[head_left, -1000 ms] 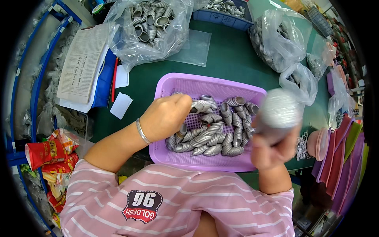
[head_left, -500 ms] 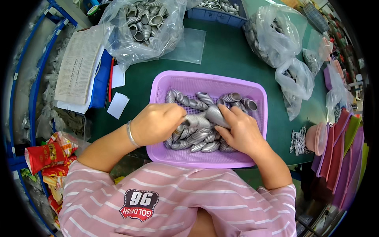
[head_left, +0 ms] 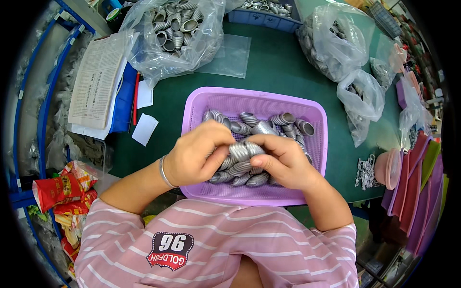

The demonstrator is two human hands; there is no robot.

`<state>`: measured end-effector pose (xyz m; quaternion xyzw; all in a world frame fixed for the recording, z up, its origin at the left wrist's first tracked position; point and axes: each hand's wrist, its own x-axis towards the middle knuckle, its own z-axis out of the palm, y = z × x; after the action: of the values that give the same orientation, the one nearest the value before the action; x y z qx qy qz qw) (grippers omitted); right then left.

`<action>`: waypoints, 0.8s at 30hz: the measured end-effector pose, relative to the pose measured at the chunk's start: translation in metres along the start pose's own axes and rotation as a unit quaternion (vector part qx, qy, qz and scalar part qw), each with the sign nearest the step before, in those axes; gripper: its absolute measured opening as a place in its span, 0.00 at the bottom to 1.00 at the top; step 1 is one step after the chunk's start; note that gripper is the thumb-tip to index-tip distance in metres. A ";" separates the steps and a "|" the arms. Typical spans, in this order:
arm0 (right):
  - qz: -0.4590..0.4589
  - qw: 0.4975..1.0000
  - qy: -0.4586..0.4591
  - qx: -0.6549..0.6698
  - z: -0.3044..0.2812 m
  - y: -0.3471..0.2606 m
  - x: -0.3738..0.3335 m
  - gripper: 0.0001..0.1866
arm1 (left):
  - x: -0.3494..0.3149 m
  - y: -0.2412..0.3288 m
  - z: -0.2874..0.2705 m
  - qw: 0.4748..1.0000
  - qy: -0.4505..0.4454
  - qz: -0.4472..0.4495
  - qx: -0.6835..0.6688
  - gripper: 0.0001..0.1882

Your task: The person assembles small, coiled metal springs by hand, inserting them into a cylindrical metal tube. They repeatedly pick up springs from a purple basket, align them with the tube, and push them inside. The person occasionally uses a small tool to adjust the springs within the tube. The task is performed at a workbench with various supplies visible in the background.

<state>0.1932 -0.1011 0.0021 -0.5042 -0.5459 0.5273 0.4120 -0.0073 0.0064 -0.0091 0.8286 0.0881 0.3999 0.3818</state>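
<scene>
Over the lilac plastic basket (head_left: 314, 139), my two hands meet at silver ridged tube pieces (head_left: 240, 151). My left hand (head_left: 199, 152), with a metal bangle at its wrist, pinches the left end between thumb and fingers. Thumb and forefinger of my right hand (head_left: 283, 161) close on the right side. Two ridged pieces seem to sit side by side there; whether they are joined I cannot tell. Below and behind lie several more ridged pieces (head_left: 257, 179), and a smoother silver piece (head_left: 263, 127) lies just beyond my fingers.
Behind the basket at left stands a clear bag (head_left: 144, 53) full of like pieces. A blue bin (head_left: 264, 19) is at the back, and more filled bags (head_left: 331, 53) are at right. Papers (head_left: 98, 79) lie left; a pink cup (head_left: 386, 168) and white chain-like bits (head_left: 367, 173) lie right.
My right hand has left the smoother silver piece and moved left to the ridged pieces. My left hand has turned and opened its fist into a pinch; both hands now meet.
</scene>
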 end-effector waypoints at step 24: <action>-0.017 0.865 0.173 -0.471 -0.018 0.006 -0.004 0.23 | 0.003 -0.001 0.009 0.968 0.000 -0.250 -0.010 0.05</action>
<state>0.2119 -0.1025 -0.0022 -0.7122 -0.6575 0.1052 0.2223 0.0017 0.0030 -0.0113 0.7762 0.2883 0.2925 0.4784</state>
